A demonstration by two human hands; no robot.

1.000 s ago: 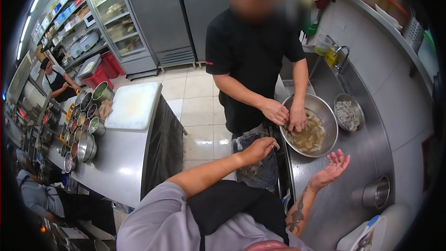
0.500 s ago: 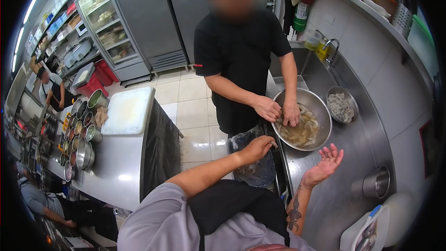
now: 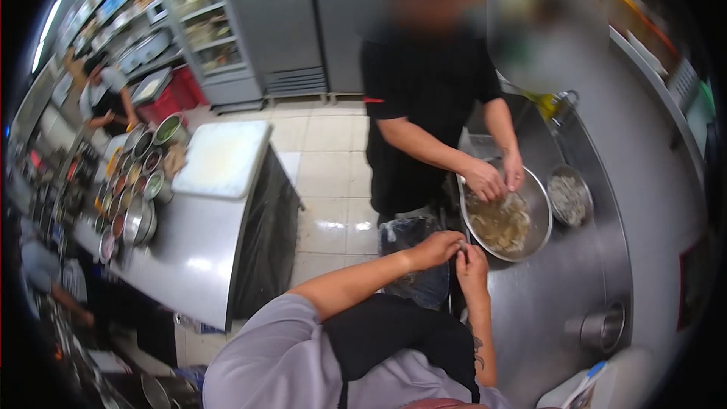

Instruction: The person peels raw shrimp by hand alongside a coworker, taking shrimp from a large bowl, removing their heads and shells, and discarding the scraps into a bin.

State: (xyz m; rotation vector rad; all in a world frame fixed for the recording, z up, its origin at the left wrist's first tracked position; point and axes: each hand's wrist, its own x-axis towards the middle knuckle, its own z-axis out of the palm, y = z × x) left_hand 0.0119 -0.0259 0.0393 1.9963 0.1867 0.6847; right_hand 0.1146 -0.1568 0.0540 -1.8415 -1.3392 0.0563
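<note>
My left hand (image 3: 438, 248) is closed in a pinch on a small shrimp (image 3: 463, 245), mostly hidden by the fingers. My right hand (image 3: 473, 266) meets it there, its fingertips also pinched on the shrimp. Both hands are just in front of a large steel bowl (image 3: 547, 221), which holds shrimp (image 3: 509, 231) in cloudy liquid. A co-worker in black stands across from me, with both hands (image 3: 496, 180) together over that bowl. To its right, a smaller steel bowl (image 3: 586, 195) contains greyish peeled shrimp (image 3: 566, 198). Below my hands is a dark bin (image 3: 424, 282).
The bowls stand on a steel sink counter (image 3: 545, 295) along the right wall. A steel pot (image 3: 603, 327) is near its front. To the left, a steel table (image 3: 198, 257) bears a white cutting board (image 3: 223, 157) and several containers. Other people work at the far left.
My right hand has come from open beside the bowl to pinch at my left hand. The co-worker's hands have lifted out of the liquid. The view has shifted.
</note>
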